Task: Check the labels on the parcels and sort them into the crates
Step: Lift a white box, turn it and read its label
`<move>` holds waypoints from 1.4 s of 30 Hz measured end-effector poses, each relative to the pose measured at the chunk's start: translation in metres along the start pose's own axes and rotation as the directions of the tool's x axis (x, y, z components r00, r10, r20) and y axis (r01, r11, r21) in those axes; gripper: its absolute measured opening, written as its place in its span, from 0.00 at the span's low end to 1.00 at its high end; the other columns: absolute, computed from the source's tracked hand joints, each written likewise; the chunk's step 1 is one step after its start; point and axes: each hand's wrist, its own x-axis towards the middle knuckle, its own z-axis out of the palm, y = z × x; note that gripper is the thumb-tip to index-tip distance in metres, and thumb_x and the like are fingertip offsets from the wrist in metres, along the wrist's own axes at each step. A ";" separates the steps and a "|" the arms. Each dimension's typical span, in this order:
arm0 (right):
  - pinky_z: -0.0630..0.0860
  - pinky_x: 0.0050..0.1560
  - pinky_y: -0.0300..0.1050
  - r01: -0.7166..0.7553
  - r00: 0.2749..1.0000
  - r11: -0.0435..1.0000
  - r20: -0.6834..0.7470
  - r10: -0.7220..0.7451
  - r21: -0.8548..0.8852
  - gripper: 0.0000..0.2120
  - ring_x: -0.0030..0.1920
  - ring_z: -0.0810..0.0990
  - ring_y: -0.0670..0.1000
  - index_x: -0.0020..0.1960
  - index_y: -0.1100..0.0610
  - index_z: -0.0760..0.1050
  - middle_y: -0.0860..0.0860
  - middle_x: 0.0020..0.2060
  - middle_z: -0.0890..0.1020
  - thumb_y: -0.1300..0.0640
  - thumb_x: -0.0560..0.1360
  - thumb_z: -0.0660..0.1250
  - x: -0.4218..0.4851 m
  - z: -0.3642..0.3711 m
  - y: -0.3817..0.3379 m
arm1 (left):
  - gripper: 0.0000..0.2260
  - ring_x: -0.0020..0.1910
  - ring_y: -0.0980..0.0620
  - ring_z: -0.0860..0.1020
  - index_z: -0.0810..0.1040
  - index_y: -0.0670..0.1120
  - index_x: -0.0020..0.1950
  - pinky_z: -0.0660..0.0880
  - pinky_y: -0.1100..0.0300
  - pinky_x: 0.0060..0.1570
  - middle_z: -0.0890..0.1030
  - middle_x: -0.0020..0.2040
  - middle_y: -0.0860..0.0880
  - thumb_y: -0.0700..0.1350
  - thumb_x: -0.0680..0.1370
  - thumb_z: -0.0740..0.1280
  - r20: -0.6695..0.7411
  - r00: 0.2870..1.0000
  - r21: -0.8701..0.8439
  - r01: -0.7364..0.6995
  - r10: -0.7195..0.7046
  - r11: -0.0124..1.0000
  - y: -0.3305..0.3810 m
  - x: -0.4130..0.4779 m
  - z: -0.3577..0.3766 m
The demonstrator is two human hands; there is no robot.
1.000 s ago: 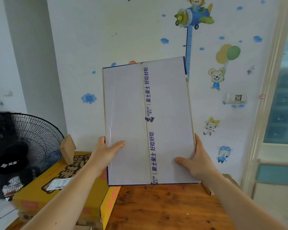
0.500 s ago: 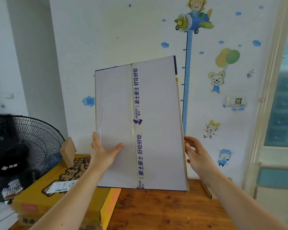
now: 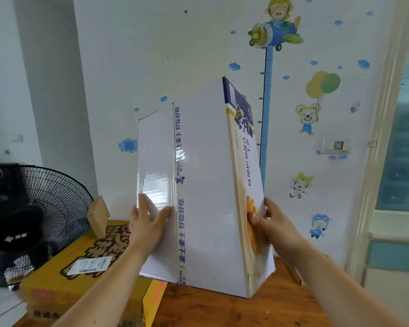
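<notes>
White parcel [image 3: 203, 185] was upright and tilted over the wooden surface [image 3: 222, 310], beside a yellow box [image 3: 64, 279]. Left hand [image 3: 147, 227] pressed flat against its taped face. Right hand [image 3: 272, 227] gripped its printed side.

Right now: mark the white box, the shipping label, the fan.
white box [image 3: 206, 185], head view, white face right of tape.
shipping label [image 3: 89, 265], head view, its middle.
fan [image 3: 57, 197], head view, front grille.
</notes>
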 end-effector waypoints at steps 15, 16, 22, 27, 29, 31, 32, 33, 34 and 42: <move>0.71 0.48 0.39 -0.028 0.972 0.995 -0.237 0.005 -0.091 0.37 0.49 0.74 0.44 0.70 0.47 0.61 0.39 0.50 0.72 0.52 0.68 0.79 -0.002 0.030 0.006 | 0.24 0.77 0.55 0.57 0.52 0.55 0.80 0.53 0.57 0.76 0.59 0.79 0.54 0.56 0.84 0.52 0.182 0.955 -0.096 -0.221 0.235 0.971 0.028 -0.025 0.040; 0.71 0.49 0.39 -0.028 0.966 0.993 -0.258 -0.003 -0.115 0.39 0.48 0.73 0.43 0.72 0.48 0.59 0.39 0.49 0.71 0.51 0.68 0.78 -0.003 0.033 0.005 | 0.26 0.76 0.55 0.60 0.54 0.56 0.80 0.55 0.55 0.76 0.62 0.77 0.55 0.60 0.82 0.53 0.193 0.949 -0.136 -0.225 0.249 0.965 0.030 -0.027 0.041; 0.71 0.50 0.41 -0.021 0.959 0.991 -0.284 -0.018 -0.134 0.39 0.52 0.73 0.48 0.73 0.48 0.59 0.43 0.54 0.72 0.51 0.70 0.77 -0.007 0.034 0.006 | 0.47 0.68 0.55 0.72 0.56 0.65 0.77 0.71 0.48 0.68 0.73 0.70 0.58 0.66 0.63 0.75 0.345 0.900 -0.239 -0.190 0.266 0.952 0.036 -0.029 0.040; 0.80 0.53 0.47 -0.031 0.984 0.993 -0.180 0.010 -0.116 0.33 0.53 0.80 0.45 0.69 0.42 0.65 0.43 0.58 0.79 0.55 0.70 0.77 -0.006 0.027 0.005 | 0.34 0.63 0.57 0.77 0.59 0.59 0.78 0.73 0.53 0.66 0.78 0.64 0.61 0.45 0.77 0.70 0.311 0.901 -0.390 -0.169 0.302 0.905 0.042 -0.033 0.034; 0.79 0.58 0.53 -0.053 0.993 0.986 -0.116 0.035 -0.155 0.38 0.57 0.78 0.47 0.71 0.37 0.60 0.42 0.59 0.77 0.55 0.70 0.77 -0.006 0.024 0.003 | 0.30 0.61 0.59 0.78 0.62 0.58 0.75 0.75 0.59 0.60 0.80 0.61 0.61 0.39 0.78 0.69 0.333 0.878 -0.383 -0.206 0.343 0.900 0.042 -0.034 0.034; 0.78 0.60 0.54 -0.050 0.996 0.975 -0.088 0.032 -0.215 0.40 0.57 0.77 0.48 0.72 0.35 0.56 0.41 0.58 0.75 0.54 0.71 0.76 -0.007 0.025 0.002 | 0.32 0.58 0.59 0.80 0.65 0.57 0.71 0.77 0.61 0.54 0.82 0.56 0.60 0.34 0.74 0.72 0.340 0.865 -0.362 -0.242 0.370 0.900 0.041 -0.035 0.034; 0.78 0.60 0.54 -0.045 0.996 0.969 -0.090 0.024 -0.243 0.40 0.58 0.77 0.49 0.72 0.36 0.55 0.41 0.58 0.75 0.53 0.71 0.76 -0.007 0.026 0.002 | 0.33 0.57 0.58 0.80 0.65 0.56 0.69 0.77 0.62 0.53 0.82 0.56 0.59 0.32 0.73 0.73 0.338 0.864 -0.358 -0.249 0.374 0.900 0.040 -0.035 0.036; 0.77 0.60 0.54 -0.054 0.994 0.961 -0.102 0.027 -0.271 0.40 0.58 0.76 0.50 0.73 0.37 0.54 0.42 0.59 0.75 0.52 0.72 0.75 -0.009 0.029 0.004 | 0.33 0.58 0.58 0.80 0.66 0.55 0.69 0.77 0.62 0.53 0.82 0.56 0.59 0.31 0.72 0.73 0.336 0.866 -0.352 -0.251 0.372 0.902 0.037 -0.036 0.036; 0.77 0.60 0.54 -0.065 0.992 0.954 -0.121 0.030 -0.294 0.40 0.58 0.76 0.51 0.74 0.38 0.54 0.43 0.59 0.75 0.52 0.72 0.75 -0.011 0.031 0.007 | 0.32 0.58 0.58 0.80 0.66 0.55 0.69 0.76 0.62 0.54 0.82 0.56 0.59 0.31 0.72 0.73 0.331 0.866 -0.344 -0.260 0.376 0.902 0.036 -0.036 0.037; 0.79 0.48 0.47 -0.112 0.968 0.994 -0.224 0.110 0.004 0.30 0.51 0.80 0.49 0.65 0.50 0.59 0.48 0.54 0.78 0.52 0.72 0.75 0.000 0.030 -0.006 | 0.37 0.57 0.60 0.80 0.61 0.52 0.73 0.77 0.65 0.51 0.80 0.60 0.54 0.33 0.71 0.76 0.427 0.835 -0.270 -0.247 0.346 0.931 0.028 -0.039 0.031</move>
